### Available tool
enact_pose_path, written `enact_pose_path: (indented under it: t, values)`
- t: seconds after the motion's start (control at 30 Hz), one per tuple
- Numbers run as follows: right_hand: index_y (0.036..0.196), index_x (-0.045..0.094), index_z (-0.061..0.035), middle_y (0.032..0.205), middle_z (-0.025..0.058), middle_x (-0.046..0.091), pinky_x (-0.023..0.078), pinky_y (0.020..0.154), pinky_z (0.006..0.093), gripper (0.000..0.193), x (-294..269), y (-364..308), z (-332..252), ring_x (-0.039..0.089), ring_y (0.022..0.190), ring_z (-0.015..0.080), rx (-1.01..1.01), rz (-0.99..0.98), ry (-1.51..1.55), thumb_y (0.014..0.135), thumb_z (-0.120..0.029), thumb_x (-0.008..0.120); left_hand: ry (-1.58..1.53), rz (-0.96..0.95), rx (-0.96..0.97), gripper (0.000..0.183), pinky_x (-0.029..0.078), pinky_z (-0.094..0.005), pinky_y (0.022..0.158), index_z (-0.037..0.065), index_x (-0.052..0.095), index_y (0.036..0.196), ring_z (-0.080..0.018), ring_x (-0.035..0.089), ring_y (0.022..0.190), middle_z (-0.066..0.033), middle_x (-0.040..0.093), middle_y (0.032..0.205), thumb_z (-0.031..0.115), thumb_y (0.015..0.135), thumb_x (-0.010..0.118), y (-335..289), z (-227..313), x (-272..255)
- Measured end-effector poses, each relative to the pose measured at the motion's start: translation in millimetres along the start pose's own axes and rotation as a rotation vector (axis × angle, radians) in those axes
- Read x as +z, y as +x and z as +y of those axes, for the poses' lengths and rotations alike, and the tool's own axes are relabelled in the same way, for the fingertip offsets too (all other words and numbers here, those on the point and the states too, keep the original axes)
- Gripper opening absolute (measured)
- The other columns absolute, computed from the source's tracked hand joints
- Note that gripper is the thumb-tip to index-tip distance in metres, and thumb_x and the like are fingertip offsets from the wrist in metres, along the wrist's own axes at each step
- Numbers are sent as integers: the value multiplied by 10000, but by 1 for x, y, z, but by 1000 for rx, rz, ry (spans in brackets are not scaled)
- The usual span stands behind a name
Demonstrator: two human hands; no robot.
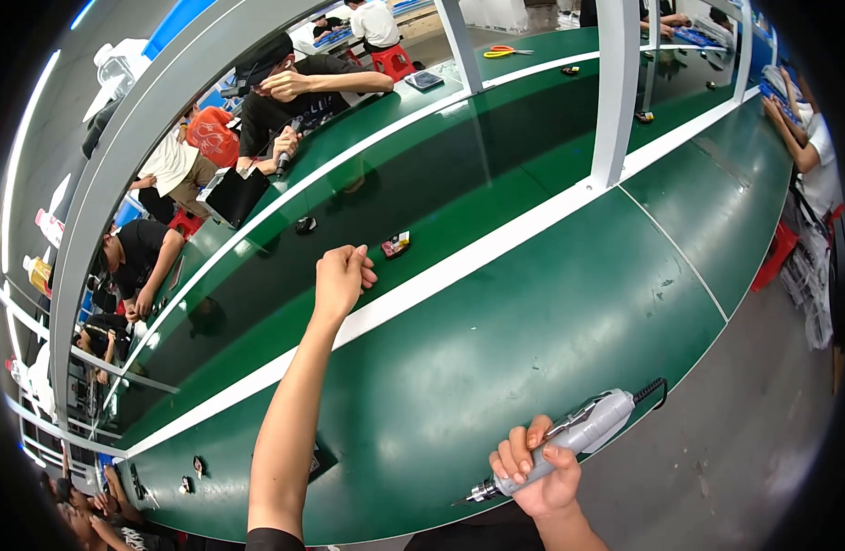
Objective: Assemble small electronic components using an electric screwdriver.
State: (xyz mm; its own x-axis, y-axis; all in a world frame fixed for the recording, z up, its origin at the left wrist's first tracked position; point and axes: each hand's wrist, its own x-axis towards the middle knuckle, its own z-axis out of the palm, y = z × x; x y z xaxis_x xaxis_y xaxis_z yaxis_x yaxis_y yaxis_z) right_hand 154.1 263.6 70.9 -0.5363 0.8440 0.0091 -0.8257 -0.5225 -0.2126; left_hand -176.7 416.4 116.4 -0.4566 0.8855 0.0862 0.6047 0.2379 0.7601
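Observation:
My right hand [537,466] is wrapped round a grey electric screwdriver [583,427] near the table's front edge. Its bit points left and down, and a black cord comes off the back end. My left hand [344,280] is stretched out over the dark green conveyor belt [496,197], fingers curled in. Whether anything is inside those fingers is hidden. Just beyond the fingertips, and apart from them, a small black part with red and yellow bits [396,244] lies on the belt. Further left on the belt is another small black part [306,225].
Behind my left forearm a dark flat object [322,461] is partly hidden. Small parts [199,466] lie at the table's left end. A grey post [614,101] rises beside the belt. Yellow-handled scissors [507,52] lie on the far side, where a co-worker [289,106] holds a tool.

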Motion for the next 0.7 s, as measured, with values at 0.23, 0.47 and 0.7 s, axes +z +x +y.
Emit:
enact_pose_path:
  t: [0.23, 0.47, 0.7]
  values:
    - [944, 529, -102, 707, 50, 477, 394, 699, 326, 147, -8, 0, -2, 469, 634, 155, 17, -70, 43, 859, -214, 570, 566, 22, 138, 332, 500, -473, 812, 17, 476, 1198, -402, 613, 930, -226, 608, 1017, 181, 914, 531, 2, 1, 28]
    - [903, 530, -107, 664, 46, 469, 380, 633, 318, 153, 5, -2, -4, 438, 564, 151, 17, -5, 2, 838, -234, 584, 770, 28, 160, 516, 502, -468, 836, 11, 491, 1206, -373, 593, 1007, -226, 596, 1067, 326, 836, 667, 10, 18, 47]
    - [947, 511, -75, 726, 39, 444, 354, 639, 283, 171, 14, -2, -5, 417, 637, 142, 43, -19, 71, 884, -208, 598, 698, 18, 391, 413, 483, -442, 872, -9, 528, 1175, -376, 586, 984, -219, 598, 1026, 139, 811, 656, 15, -3, 25]
